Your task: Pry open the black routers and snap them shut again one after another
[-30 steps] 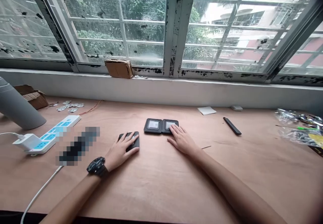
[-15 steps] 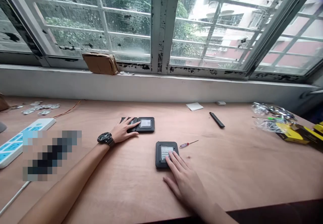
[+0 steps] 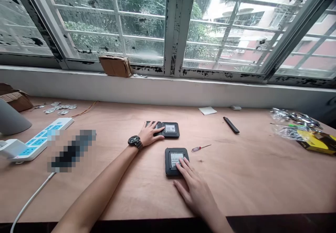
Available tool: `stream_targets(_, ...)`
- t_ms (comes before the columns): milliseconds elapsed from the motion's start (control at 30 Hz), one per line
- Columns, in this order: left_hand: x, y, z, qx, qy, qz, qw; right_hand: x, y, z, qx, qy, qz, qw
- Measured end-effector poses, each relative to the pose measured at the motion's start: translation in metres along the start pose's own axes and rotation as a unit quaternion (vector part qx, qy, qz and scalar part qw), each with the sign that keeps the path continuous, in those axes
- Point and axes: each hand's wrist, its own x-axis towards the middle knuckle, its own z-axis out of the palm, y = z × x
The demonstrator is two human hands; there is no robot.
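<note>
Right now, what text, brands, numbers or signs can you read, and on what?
No text reads clearly.
Front case: label print too small, partly under the right hand.
Back right case: label print too small.
Back left case: largely covered by the left hand; nothing readable.
Watch: dial marks too small.
Yellow box: nothing readable.
Power strip: nothing readable.

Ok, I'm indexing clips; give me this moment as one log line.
left hand: open on left rear black case; right hand: open on near black case; screwdriver: unheld
</note>
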Motion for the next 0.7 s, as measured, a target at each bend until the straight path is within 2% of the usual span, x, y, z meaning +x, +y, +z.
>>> stream_targets(167,0.001,0.011,0.001,-0.007,0.018,0.011,1.0,0.001,-0.001,0.0,0.002,-0.013,-0.006,1.0)
stream_targets(333,-0.013,0.018,-0.001,-0.018,0.06,0.055,0.996,0.001,-0.001,-0.001,0.005,-0.008,-0.003,1.0)
stream_targets(400,-0.019,0.023,-0.003,-0.026,0.08,0.065,0.994,0.0,0.0,-0.002,0.013,0.031,0.0,0.999)
stream_targets(500,-0.027,0.035,-0.007,-0.047,0.132,0.079,0.987,-0.003,0.003,-0.007,0.072,0.126,0.031,0.989)
stream_targets(600,-0.041,0.053,-0.013,-0.071,0.164,0.081,0.981,-0.003,0.017,-0.016,0.137,0.159,0.076,0.975)
stream_targets(700,-0.062,0.077,-0.02,-0.082,0.144,0.049,0.985,0.007,0.045,-0.035,0.08,0.117,0.045,0.989)
